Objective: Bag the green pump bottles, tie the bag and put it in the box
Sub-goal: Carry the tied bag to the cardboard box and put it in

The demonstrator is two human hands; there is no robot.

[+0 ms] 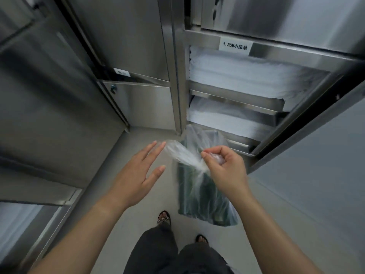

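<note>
Clear plastic bag (199,194) full of dark green bottles (205,202), hanging above the pale floor (158,194) before steel shelves (237,99) of folded white sheets (246,76). Gathered, twisted neck pinched tight in right hand (223,167); loose tail reaching towards fingertips of left hand (138,175), fingers spread apart, gripping nothing.

Stainless steel cabinets (49,107) are standing on the left, and an open steel shelf unit (237,99) is rising ahead. Folded white linens (246,74) are lying stacked on its upper shelf, under a white paper label with black print (235,46), and more white linens (223,119) are lying below. Pale grey flooring (150,196) is stretching underneath.
</note>
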